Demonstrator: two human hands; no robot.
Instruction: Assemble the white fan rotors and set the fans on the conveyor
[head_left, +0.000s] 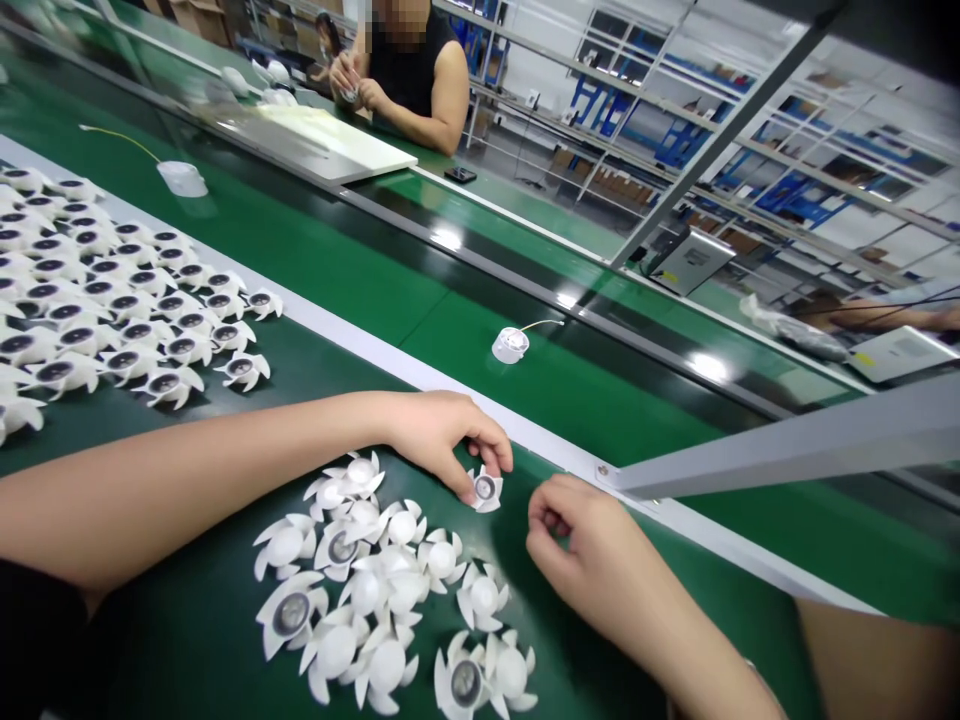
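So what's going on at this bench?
A person's left hand has a small white fan wheel between thumb and fingers, hollow side showing. The right hand is curled close by; nothing shows in it. A loose cluster of fan wheels lies in front, some dome up, some hollow up. More fan wheels in rough rows sit off to the left. Across the line, a co-worker handles something small, too unclear to name.

Can't read a single word or number here; spot yellow patches (pixel 670 274) on silver boxes (pixel 697 257), possibly labels, too small to decipher!
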